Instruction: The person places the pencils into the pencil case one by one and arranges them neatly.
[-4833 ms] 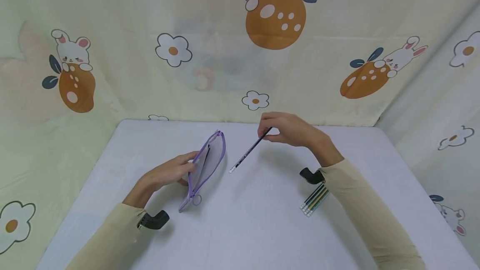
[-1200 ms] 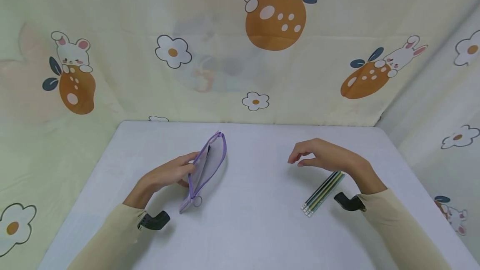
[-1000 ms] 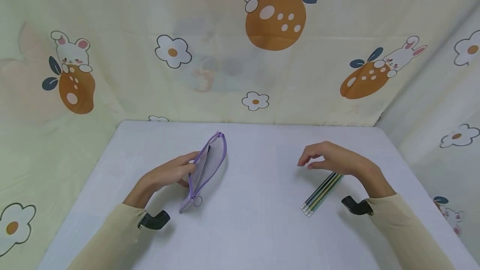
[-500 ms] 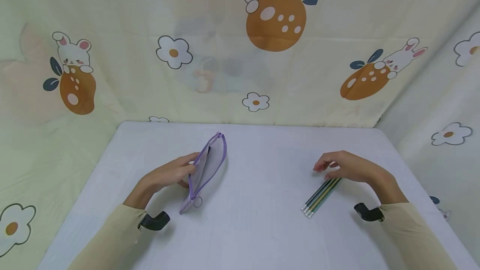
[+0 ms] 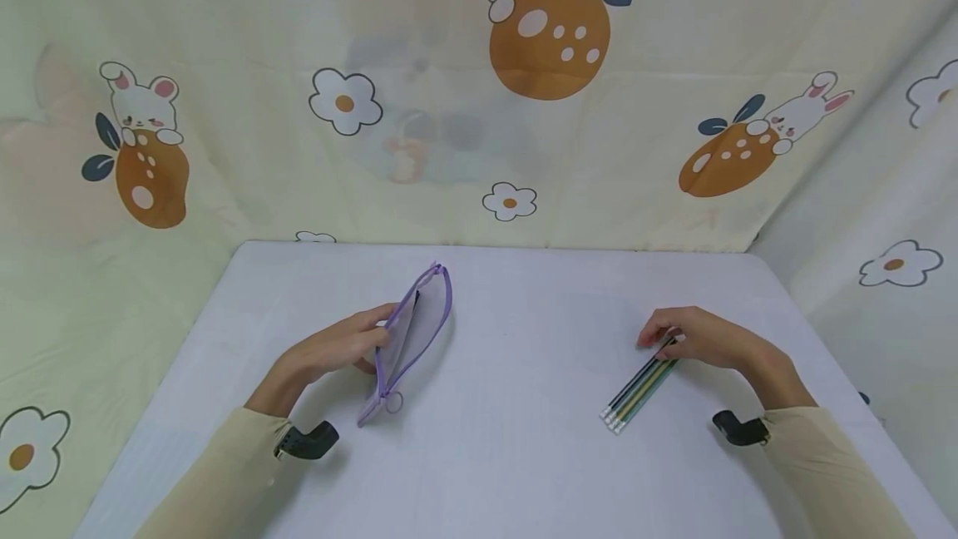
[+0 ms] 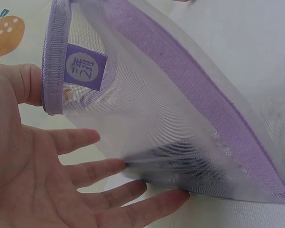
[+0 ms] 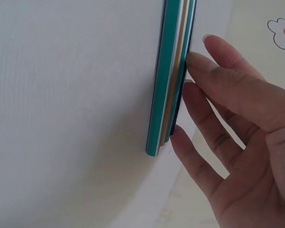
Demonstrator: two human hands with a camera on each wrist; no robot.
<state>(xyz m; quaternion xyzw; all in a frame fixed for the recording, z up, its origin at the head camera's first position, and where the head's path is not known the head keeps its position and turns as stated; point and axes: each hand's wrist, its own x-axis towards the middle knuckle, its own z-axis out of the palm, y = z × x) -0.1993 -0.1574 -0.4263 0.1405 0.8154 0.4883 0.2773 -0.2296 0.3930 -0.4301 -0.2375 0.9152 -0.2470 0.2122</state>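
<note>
My left hand [image 5: 340,345] holds a purple-edged mesh pencil pouch [image 5: 428,327] upright on the table, its mouth gaping. In the left wrist view the thumb is at the pouch's rim and the straight fingers [image 6: 133,190] lie against the mesh. A dark pencil [image 5: 407,327] shows inside the pouch; blurred dark shapes show through the cloth. My right hand [image 5: 707,337] is over the far end of several pencils [image 5: 639,393] lying side by side, green, yellow and dark, with white erasers towards me. In the right wrist view the thumb and fingertips touch the outermost dark pencil, fingers loosely bent.
A white table [image 5: 516,439] lies under both hands. A cream curtain [image 5: 434,148] with printed rabbits and flowers hangs behind it and at the sides. A small ring [image 5: 394,402] hangs at the pouch's near end. Each wrist carries a black camera mount [image 5: 310,441].
The dark pencil my right hand held 4.8 s ago is out of it. That hand has since moved right and down to the pencils' far ends. The left hand and pouch stay put.
</note>
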